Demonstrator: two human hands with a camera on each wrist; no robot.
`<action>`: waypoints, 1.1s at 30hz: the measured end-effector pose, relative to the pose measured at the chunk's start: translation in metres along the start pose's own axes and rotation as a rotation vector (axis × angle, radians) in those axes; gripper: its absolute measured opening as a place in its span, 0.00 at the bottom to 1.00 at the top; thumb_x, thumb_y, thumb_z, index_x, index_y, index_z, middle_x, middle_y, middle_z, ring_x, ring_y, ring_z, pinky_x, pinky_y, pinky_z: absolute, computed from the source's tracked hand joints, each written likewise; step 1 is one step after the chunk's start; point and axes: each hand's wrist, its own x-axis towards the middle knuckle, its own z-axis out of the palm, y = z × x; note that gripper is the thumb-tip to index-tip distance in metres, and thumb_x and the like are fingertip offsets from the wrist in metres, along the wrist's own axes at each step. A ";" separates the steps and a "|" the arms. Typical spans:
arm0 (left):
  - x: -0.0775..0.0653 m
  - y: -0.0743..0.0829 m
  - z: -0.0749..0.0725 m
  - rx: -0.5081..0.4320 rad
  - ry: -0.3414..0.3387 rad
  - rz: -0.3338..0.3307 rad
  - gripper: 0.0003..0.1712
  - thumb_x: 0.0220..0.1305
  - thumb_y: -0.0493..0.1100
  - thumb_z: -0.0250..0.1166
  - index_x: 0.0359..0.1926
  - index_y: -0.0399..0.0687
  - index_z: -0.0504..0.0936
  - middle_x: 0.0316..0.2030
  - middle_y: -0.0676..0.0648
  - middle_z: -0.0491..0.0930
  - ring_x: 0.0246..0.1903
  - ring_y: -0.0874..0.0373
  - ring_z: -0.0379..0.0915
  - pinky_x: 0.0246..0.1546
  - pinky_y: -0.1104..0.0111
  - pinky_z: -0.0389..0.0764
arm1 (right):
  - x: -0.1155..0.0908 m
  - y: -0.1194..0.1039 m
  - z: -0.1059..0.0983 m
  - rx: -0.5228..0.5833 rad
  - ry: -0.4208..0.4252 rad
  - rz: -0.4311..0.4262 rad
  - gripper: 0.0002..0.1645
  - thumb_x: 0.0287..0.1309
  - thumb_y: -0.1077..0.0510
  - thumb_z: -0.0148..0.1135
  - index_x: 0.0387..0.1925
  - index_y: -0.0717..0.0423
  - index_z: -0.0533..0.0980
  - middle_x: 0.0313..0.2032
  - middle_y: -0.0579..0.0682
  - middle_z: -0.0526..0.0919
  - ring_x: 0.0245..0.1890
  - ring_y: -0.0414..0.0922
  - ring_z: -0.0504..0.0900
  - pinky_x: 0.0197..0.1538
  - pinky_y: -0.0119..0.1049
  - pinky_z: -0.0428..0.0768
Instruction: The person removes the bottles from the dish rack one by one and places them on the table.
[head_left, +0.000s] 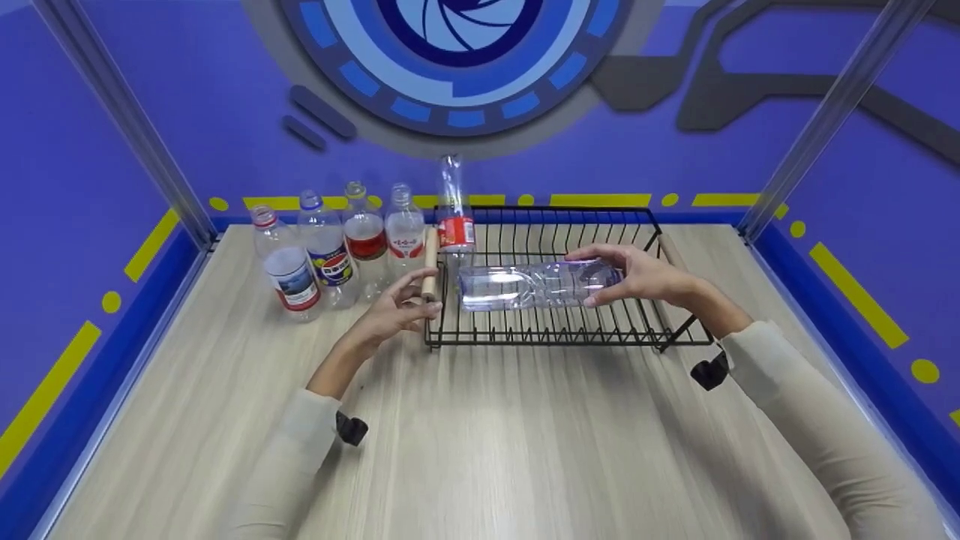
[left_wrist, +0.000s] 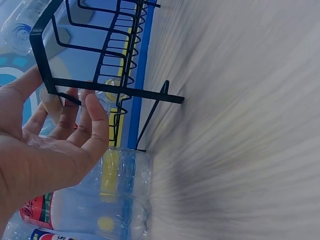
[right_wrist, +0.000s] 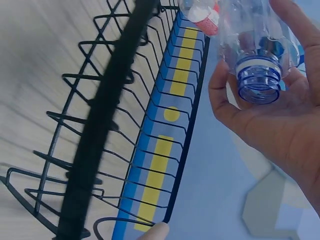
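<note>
My right hand (head_left: 646,279) holds a clear unlabelled plastic bottle (head_left: 499,289) on its side over a black wire rack (head_left: 555,343). Its thumb and fingers wrap the neck end, and the base points left. Seen from the right wrist, the bottle's open, capless mouth (right_wrist: 259,90) faces the camera. At the rack's left end, my left hand (head_left: 390,311) grips the pale wooden handle (head_left: 430,262), its fingers curled about the rack's corner in the left wrist view. A clear bottle with a red label (head_left: 456,234) stands inside the rack, at its left back.
Left of the rack several empty labelled bottles stand close together, among them one with a blue-ringed neck (head_left: 330,259) and one with a red-ringed neck (head_left: 289,274). The wooden tabletop (head_left: 480,450) meets blue-purple walls at the back and sides.
</note>
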 end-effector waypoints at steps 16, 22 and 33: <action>-0.030 0.031 0.003 0.337 0.229 0.227 0.28 0.72 0.47 0.65 0.69 0.47 0.75 0.58 0.37 0.79 0.52 0.46 0.77 0.47 0.62 0.79 | -0.010 0.008 0.012 -0.076 0.075 -0.050 0.47 0.45 0.63 0.81 0.69 0.48 0.72 0.59 0.60 0.76 0.50 0.53 0.80 0.48 0.38 0.86; -0.032 0.050 0.010 0.380 0.158 0.362 0.21 0.71 0.45 0.66 0.63 0.49 0.81 0.52 0.41 0.84 0.50 0.51 0.80 0.50 0.57 0.81 | -0.012 0.003 0.018 -0.044 0.057 -0.079 0.47 0.46 0.66 0.80 0.69 0.49 0.71 0.59 0.62 0.75 0.49 0.55 0.82 0.48 0.41 0.87; -0.034 0.065 0.022 0.391 -0.403 0.270 0.32 0.77 0.55 0.57 0.76 0.52 0.66 0.71 0.39 0.72 0.68 0.43 0.71 0.66 0.52 0.76 | -0.015 -0.013 0.037 -0.106 0.013 -0.193 0.47 0.42 0.64 0.82 0.66 0.51 0.74 0.61 0.59 0.74 0.50 0.56 0.81 0.46 0.42 0.88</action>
